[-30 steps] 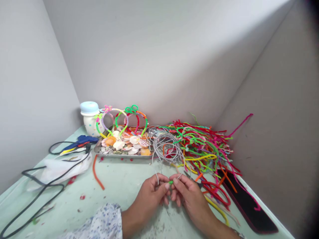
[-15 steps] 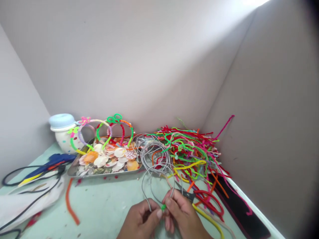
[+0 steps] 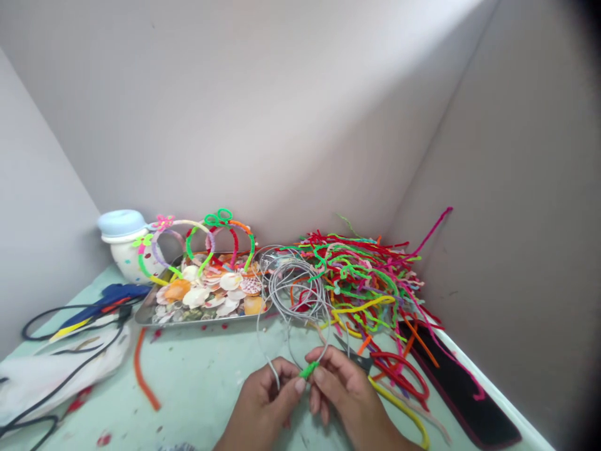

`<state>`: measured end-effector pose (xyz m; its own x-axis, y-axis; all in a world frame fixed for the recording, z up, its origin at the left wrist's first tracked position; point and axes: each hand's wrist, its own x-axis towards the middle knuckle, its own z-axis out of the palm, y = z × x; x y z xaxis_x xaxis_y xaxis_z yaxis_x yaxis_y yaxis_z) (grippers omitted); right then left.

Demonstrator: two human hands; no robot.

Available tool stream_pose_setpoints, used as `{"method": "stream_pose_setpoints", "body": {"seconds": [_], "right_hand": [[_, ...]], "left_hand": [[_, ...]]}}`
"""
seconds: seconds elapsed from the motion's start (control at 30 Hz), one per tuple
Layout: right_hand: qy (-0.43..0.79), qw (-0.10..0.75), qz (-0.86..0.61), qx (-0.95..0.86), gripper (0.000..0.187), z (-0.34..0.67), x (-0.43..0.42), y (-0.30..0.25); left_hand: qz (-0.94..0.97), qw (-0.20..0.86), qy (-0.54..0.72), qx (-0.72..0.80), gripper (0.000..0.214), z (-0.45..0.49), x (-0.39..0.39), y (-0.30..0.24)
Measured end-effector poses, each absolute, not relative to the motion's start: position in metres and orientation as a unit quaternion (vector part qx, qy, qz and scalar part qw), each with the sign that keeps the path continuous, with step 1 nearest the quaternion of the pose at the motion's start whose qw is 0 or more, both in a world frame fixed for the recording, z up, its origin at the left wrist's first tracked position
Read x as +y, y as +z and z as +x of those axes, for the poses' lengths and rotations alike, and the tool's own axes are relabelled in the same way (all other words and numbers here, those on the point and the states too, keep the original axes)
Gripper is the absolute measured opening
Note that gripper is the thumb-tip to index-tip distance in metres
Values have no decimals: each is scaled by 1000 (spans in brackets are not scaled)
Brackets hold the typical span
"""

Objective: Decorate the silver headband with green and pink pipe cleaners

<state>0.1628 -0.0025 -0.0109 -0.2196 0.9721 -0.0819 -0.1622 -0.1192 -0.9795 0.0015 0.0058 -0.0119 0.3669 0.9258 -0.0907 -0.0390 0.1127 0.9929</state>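
Observation:
Close together at the bottom centre, my two hands pinch a short length of bright green pipe cleaner (image 3: pixel 308 370) that lies along a grey wire. My left hand (image 3: pixel 270 401) is closed, thumb and forefinger at its lower left end; a strand of the wire also runs into its curled fingers. My right hand (image 3: pixel 347 394) is closed too, with thumb and fingertips at the green piece's upper right end. Loops of grey wire (image 3: pixel 297 289) rise from the hands to a loose coil behind them. Just right of my right hand lie red-handled scissors (image 3: pixel 399 369), their dark blades partly covered.
A metal tray (image 3: pixel 206 319) of seashells carries several decorated headbands (image 3: pixel 218 241). Behind it stands a white jar (image 3: pixel 126 244) with a blue lid. A blue glue gun (image 3: pixel 110 297) and black cord lie left. Tangled pipe cleaners (image 3: pixel 361 275) spread right, near a black case (image 3: pixel 469 401).
More of the green pipe cleaner shows between my fingertips, now as a slanted length rather than a small spot. The camera view has shifted slightly, and the table's things appear farther right.

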Motion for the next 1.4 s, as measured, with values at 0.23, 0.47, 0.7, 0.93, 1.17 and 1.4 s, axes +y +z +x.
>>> {"method": "stream_pose_setpoints", "body": {"seconds": [0.23, 0.47, 0.7, 0.93, 1.17, 1.4], "right_hand": [[613, 466, -419, -481, 39, 164, -3, -9], [628, 468, -413, -465, 39, 165, -2, -11], [645, 495, -383, -438, 41, 166, 1, -20], [645, 501, -400, -415, 35, 164, 2, -15], [648, 504, -401, -407, 33, 165, 3, -14], [655, 505, -387, -408, 36, 164, 3, -18]], "left_hand": [[538, 627, 388, 409, 48, 0, 3, -6], [544, 617, 387, 416, 45, -1, 4, -9], [551, 614, 374, 424, 47, 0, 6, -11], [561, 637, 368, 378, 46, -2, 3, -10], [552, 635, 362, 402, 40, -3, 3, -18], [543, 628, 365, 422, 46, -2, 4, -14]]}}
